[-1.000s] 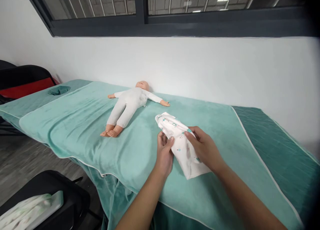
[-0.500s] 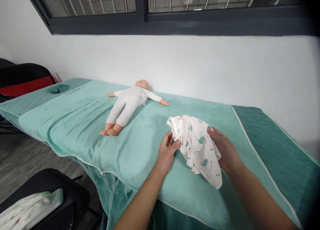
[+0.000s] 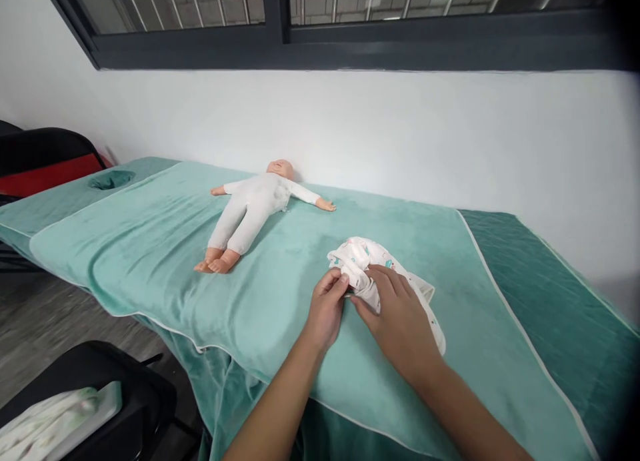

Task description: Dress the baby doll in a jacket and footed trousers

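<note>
A small white baby garment [image 3: 365, 257] with teal prints lies crumpled on the light green towel [image 3: 165, 247] that covers the massage table. My left hand [image 3: 326, 309] pinches the garment's near left edge with closed fingers. My right hand [image 3: 397, 321] lies over the garment's middle, its fingers curled onto the cloth beside my left fingertips. A baby doll [image 3: 250, 211] in a white suit lies on its back farther away to the left, arms spread, head toward the wall.
The table's darker green cover [image 3: 540, 281] shows at the right, and a face hole [image 3: 111, 179] at its far left end. A black chair [image 3: 100, 394] at bottom left holds folded white cloth [image 3: 55, 424]. A white wall runs behind the table.
The garment, spread out between both hands half a second ago, is now bunched lower on the towel. My right hand has moved left onto it, close to my left hand.
</note>
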The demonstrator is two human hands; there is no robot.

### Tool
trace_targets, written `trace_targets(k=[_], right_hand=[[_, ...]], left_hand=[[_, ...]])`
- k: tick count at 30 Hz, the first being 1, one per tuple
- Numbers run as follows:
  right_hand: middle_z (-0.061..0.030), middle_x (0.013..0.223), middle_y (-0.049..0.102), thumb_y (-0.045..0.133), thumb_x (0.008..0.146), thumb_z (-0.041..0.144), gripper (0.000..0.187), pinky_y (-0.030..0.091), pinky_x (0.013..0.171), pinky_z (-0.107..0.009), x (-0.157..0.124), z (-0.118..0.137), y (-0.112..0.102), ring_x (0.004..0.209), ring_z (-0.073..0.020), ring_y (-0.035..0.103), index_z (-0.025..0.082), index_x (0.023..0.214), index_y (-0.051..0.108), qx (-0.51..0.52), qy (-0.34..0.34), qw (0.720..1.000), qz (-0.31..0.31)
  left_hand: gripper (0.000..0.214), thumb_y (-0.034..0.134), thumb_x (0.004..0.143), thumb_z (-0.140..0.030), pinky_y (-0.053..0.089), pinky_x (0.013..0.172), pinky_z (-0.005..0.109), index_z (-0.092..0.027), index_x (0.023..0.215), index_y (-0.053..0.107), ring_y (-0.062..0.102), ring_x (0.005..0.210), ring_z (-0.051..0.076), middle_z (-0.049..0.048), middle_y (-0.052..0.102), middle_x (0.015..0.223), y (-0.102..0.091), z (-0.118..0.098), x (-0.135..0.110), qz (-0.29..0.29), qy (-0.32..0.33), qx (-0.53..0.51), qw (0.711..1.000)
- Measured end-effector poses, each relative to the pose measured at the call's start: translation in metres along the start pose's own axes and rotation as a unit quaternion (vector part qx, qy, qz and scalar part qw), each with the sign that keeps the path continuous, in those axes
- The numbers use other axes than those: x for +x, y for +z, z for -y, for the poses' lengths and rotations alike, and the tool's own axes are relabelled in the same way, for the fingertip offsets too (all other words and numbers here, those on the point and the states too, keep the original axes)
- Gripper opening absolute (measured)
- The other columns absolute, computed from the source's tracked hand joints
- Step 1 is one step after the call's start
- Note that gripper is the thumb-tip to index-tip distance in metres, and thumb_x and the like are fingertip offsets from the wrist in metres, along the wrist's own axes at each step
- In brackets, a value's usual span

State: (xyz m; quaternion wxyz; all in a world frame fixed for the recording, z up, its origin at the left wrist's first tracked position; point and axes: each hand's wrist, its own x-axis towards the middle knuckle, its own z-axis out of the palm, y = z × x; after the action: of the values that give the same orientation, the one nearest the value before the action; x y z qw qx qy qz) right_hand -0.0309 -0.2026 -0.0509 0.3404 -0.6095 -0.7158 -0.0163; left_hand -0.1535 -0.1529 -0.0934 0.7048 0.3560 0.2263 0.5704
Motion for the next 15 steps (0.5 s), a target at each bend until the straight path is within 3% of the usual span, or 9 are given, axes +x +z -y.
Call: trace_targets(k=[4,7,11,15], right_hand=[[-0.0069,0.110,0.066,0.055,0.089,0.021,0.011,0.048,0.086,-0.040,0.011,-0.005,-0.002,0.102,-0.0252,0.061,0.022,0.099,0.058,0.045,0.040,0.998,0.025],[-0.0012,0.093,0.069,0.055,0.087,0.022,0.010,0.047,0.074,-0.033,0.026,-0.008,-0.019,0.084,-0.0202,0.064,0.024,0.095,0.060,0.095,0.104,0.989,0.037],[-0.0015,0.092,0.071,0.058,0.083,0.026,0.014,0.047,0.075,-0.033,0.054,-0.026,-0.048,0.085,-0.0209,0.065,0.024,0.096,0.063,0.084,0.143,0.986,-0.035],[-0.0069,0.109,0.070,0.052,0.086,0.022,0.020,0.047,0.085,-0.040,0.079,-0.051,-0.070,0.099,-0.0269,0.063,0.023,0.101,0.065,-0.021,0.090,0.990,-0.109]], left_hand=[[0.014,0.062,0.091,-0.027,0.042,0.081,0.028,-0.016,0.083,0.064,0.055,0.084,0.014,0.0034,0.061,0.086,-0.001,0.000,0.001,0.011,0.008,-0.037,0.999],[0.013,0.063,0.090,-0.027,0.045,0.088,0.032,-0.016,0.084,0.064,0.059,0.093,0.017,0.0054,0.065,0.095,-0.002,-0.001,0.003,0.007,0.006,-0.075,0.997],[0.013,0.063,0.089,-0.026,0.045,0.096,0.037,-0.017,0.081,0.063,0.061,0.103,0.020,0.0069,0.067,0.101,-0.004,-0.003,0.005,0.000,0.006,-0.113,0.994],[0.014,0.060,0.090,-0.024,0.045,0.097,0.035,-0.017,0.078,0.060,0.061,0.103,0.018,0.0052,0.067,0.099,-0.005,-0.006,0.005,-0.007,0.002,-0.163,0.987]])
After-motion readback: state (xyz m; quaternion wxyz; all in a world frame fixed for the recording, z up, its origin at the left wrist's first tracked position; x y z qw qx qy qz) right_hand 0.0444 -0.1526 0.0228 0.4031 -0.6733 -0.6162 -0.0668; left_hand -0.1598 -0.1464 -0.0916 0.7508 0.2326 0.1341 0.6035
